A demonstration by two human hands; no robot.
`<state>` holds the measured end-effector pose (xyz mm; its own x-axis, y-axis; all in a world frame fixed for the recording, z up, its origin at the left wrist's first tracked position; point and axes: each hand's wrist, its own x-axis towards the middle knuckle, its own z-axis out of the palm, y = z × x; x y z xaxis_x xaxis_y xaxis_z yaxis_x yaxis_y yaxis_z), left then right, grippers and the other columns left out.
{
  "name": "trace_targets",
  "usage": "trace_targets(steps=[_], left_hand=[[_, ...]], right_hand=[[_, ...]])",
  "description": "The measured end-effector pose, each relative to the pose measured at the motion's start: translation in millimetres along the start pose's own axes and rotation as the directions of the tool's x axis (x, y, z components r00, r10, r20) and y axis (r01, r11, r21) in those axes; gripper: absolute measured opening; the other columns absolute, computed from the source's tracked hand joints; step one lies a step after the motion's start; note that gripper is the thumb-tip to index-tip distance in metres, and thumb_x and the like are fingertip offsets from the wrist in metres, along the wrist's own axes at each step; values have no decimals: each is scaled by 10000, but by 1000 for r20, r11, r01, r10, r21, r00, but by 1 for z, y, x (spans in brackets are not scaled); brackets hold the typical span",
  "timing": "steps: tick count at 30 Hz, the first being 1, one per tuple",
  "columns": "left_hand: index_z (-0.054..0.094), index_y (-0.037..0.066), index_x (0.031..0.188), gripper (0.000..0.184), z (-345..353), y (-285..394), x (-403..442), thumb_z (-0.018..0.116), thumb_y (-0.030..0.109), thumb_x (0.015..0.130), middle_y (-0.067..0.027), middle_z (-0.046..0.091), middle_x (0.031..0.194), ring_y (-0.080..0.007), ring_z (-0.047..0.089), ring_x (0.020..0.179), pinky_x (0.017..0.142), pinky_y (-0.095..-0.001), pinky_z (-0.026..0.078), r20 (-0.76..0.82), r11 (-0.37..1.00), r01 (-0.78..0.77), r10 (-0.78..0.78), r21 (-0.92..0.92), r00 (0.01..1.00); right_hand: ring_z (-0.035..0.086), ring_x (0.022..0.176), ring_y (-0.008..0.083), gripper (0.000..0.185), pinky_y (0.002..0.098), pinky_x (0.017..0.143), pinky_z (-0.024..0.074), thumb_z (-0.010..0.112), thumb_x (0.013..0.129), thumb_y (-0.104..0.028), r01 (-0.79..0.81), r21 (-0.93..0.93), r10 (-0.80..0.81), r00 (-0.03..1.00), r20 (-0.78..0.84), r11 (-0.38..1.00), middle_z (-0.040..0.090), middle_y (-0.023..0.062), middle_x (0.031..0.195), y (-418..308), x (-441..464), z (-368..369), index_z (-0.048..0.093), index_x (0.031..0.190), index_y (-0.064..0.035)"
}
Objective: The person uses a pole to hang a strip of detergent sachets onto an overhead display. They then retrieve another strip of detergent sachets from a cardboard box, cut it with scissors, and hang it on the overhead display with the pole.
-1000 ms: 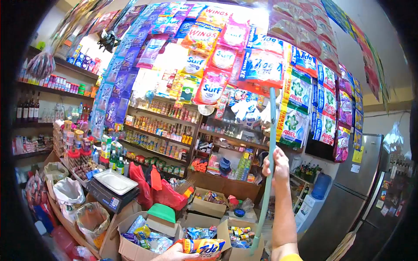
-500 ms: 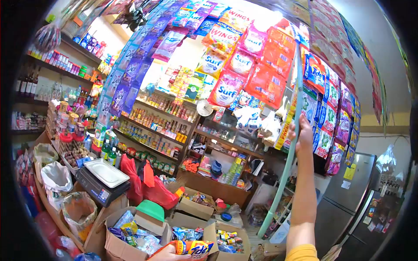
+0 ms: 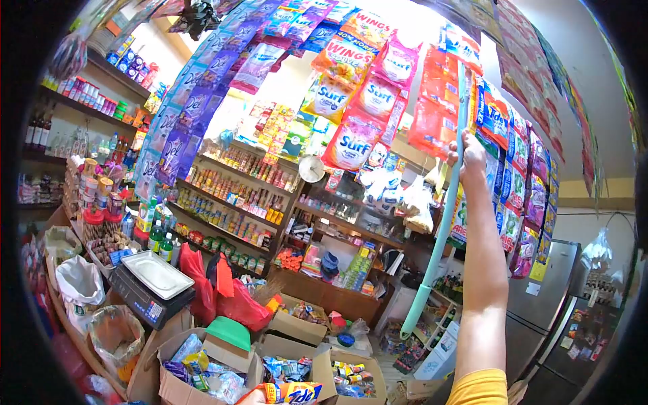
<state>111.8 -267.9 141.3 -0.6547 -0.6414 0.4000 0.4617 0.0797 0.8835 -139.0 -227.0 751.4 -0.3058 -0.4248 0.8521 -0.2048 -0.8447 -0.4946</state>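
My right hand (image 3: 472, 160) is raised and wrapped round a pale green pole (image 3: 442, 226). The pole's upper end reaches the hanging packets, beside a strip of orange packets (image 3: 434, 121) and a Tide packet strip (image 3: 493, 115). Whether its tip is hooked on anything I cannot tell. Low in the view, an orange Tide detergent packet (image 3: 291, 393) is in my left hand (image 3: 254, 397), which is mostly cut off by the frame's bottom edge. Pink and white Surf packets (image 3: 356, 138) hang to the left of the pole.
Open cardboard boxes (image 3: 202, 351) of packets stand below. A scale (image 3: 150, 290) with a metal tray sits at left, near open sacks (image 3: 79, 280). Purple sachet strips (image 3: 192, 121) hang at left. Stocked shelves (image 3: 229, 202) line the back; a fridge (image 3: 540, 297) stands at right.
My right hand has risen with the pole, whose lower end is now higher. The orange packets hang differently, shifted right. The Tide packet in my left hand sits lower in view.
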Motion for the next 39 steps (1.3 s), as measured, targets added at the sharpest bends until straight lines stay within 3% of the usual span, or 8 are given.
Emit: trace_targets(steps=[10,18,19,20,26,30,36,39], left_hand=[[532,28,1128,351,0,18,5,594,19,783,-51,615,923,-144,593,778,663,-272,494,-3,980,177,-178,-97,984],[564,44,1045,264,11,27,6,598,40,784,-45,605,865,-146,585,724,608,-270,488,51,947,287,-282,-146,958],[562,29,1022,238,10,7,9,596,44,787,-55,607,859,-146,587,713,596,-262,483,40,991,117,-115,-68,993],[561,25,1021,237,11,7,8,597,48,788,-58,609,858,-147,589,712,594,-261,484,59,990,115,-111,-79,992],[561,27,1033,258,29,42,4,612,71,784,-67,620,852,-144,597,713,588,-252,486,155,958,248,-226,-141,962],[584,36,1009,231,32,43,7,614,73,783,-60,622,856,-135,595,701,577,-256,482,114,982,176,-168,-73,979],[550,-1,1094,334,30,45,15,595,-10,763,-57,608,986,-150,580,889,812,-293,465,128,981,189,-192,29,973],[505,1,1165,419,31,47,24,622,30,764,-52,595,1036,-157,571,922,828,-305,460,149,985,161,-168,53,975]], right_hand=[[421,426,141,152,278,392,340,370,937,-260,98,12,-99,992,80,995,464,57,616,-51,5,12,460,932,-137],[391,394,99,255,234,354,324,406,928,-319,165,28,-167,980,110,986,440,26,569,-24,-105,-16,484,1046,-108],[384,392,88,301,235,355,323,413,921,-351,163,-4,-162,982,93,987,436,15,571,-13,-124,-23,474,1090,-109],[377,389,76,352,236,356,322,420,915,-384,160,-35,-157,985,74,986,432,4,574,-2,-144,-31,464,1133,-111],[409,364,115,400,232,320,315,512,874,-367,50,46,-49,999,-15,998,469,55,547,74,-266,-55,488,1134,-65],[412,369,126,415,240,332,323,519,875,-350,-52,-9,51,994,-98,999,480,68,558,124,-323,-75,474,1151,-44],[449,412,127,428,240,378,376,508,884,-338,-231,-13,226,962,-150,973,500,78,593,177,-374,-103,453,1173,-27],[452,420,118,400,230,389,382,511,886,-301,-291,47,295,943,-154,956,503,70,597,196,-387,-114,456,1159,-14]])
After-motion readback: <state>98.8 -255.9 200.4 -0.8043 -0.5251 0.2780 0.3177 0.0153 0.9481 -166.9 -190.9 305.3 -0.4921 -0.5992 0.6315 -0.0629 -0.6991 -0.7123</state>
